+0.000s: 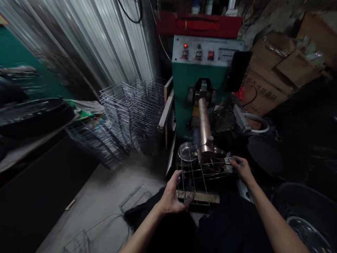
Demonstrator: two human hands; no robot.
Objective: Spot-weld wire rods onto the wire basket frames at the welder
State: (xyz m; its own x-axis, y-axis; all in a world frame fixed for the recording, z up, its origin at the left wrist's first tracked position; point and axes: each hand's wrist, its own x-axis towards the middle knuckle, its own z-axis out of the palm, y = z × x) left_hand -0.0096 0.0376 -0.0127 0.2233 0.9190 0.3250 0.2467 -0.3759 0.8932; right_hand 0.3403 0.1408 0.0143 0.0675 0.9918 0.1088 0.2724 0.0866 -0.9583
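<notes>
A wire rack made of thin metal rods lies in front of and under the end of a copper electrode arm. My left hand is closed around the rack's left side, its fingers partly hidden. At the rack's right end, my right hand pinches the wire between thumb and fingers. The copper arm juts toward me from a green machine with a lit red lamp on its panel. Just behind the rack sits a round metal dish. A wooden strip lies below it.
Stacked wire baskets stand left of the machine. More wire pieces lie on the floor at lower left. Cardboard boxes are piled at right. A black phone-like panel hangs at the machine's right. Dark basins stand at right.
</notes>
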